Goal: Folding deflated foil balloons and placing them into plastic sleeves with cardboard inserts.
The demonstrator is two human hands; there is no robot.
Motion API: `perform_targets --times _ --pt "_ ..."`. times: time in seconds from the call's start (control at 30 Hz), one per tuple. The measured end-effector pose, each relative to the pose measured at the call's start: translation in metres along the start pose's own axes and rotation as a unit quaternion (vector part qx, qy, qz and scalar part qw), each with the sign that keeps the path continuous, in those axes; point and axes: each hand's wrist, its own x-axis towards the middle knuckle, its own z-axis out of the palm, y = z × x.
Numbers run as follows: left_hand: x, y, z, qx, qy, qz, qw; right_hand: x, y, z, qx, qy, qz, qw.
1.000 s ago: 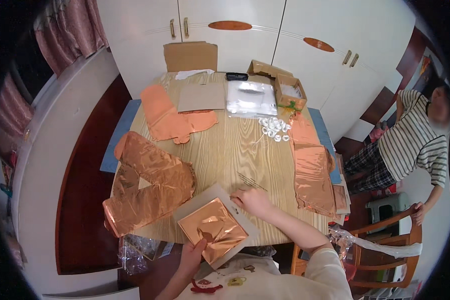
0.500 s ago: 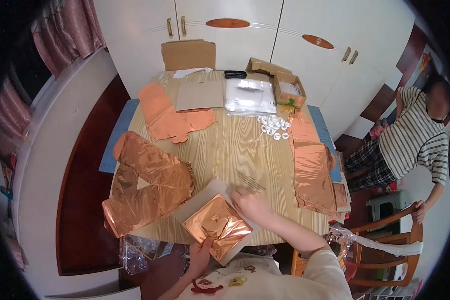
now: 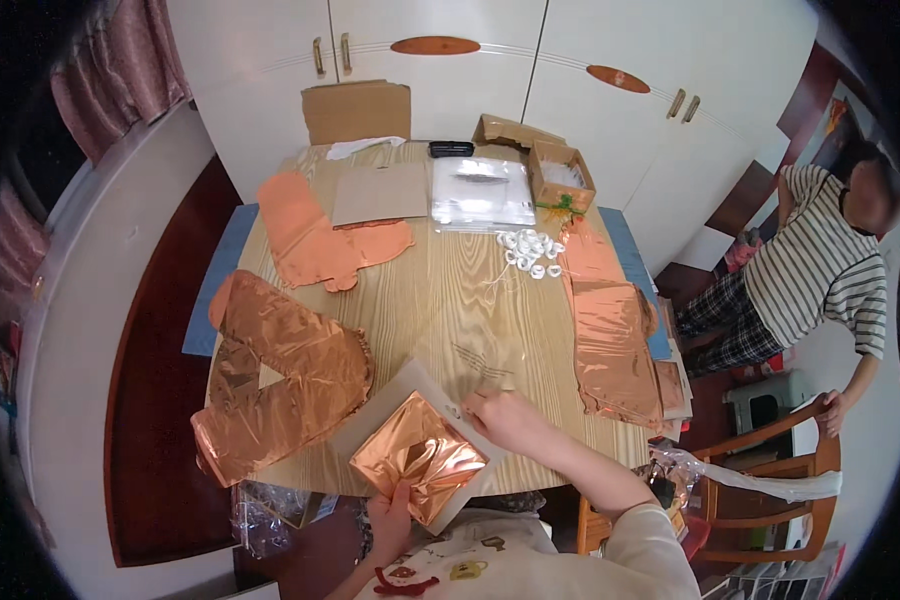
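Note:
A folded copper-coloured foil balloon (image 3: 420,455) lies on a grey-brown card (image 3: 407,380) at the table's near edge. My left hand (image 3: 392,515) grips the near edge of the balloon and card, thumb on top of the foil. Just beyond the card's right side, my right hand (image 3: 505,418) is closed in a pinch on a clear plastic bag (image 3: 485,362). Faint printing shows on that film, which lies nearly invisible on the wood, so its full outline cannot be made out.
Flat copper foil balloons lie at left (image 3: 280,385), far left (image 3: 315,240) and right (image 3: 615,350). White ribbon coils (image 3: 530,252), a stack of clear bags (image 3: 482,192), a small carton (image 3: 562,178) and cardboard (image 3: 380,195) sit farther back. A person (image 3: 805,260) stands right, holding a chair (image 3: 770,480).
The view has shifted slightly, so the scene sits a little farther left. My right hand has moved slightly right relative to the card, and the printed film looks more wrinkled. My left hand keeps its grip.

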Motion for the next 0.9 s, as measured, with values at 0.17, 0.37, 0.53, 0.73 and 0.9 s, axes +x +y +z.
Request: perform_targets --times 0.17,0.37,0.53,0.73,0.9 --pt "-0.002 0.006 0.009 -0.018 0.059 -0.002 0.998 -0.006 0.009 0.008 -0.053 0.06 0.006 0.997" --pt "-0.003 0.009 0.003 -0.054 0.04 -0.019 0.998 -0.022 0.014 0.01 -0.044 0.094 -0.009 0.995" --pt "-0.005 0.017 0.006 -0.117 0.0 -0.029 0.993 -0.039 -0.01 0.003 -0.059 0.117 -0.002 0.991" --pt "-0.004 0.019 0.011 -0.071 0.05 -0.018 0.996 -0.052 -0.013 0.003 -0.119 0.116 0.002 0.986" --pt "-0.003 0.016 0.011 -0.095 0.055 -0.02 0.994 -0.064 -0.03 0.003 -0.124 0.142 0.009 0.982"
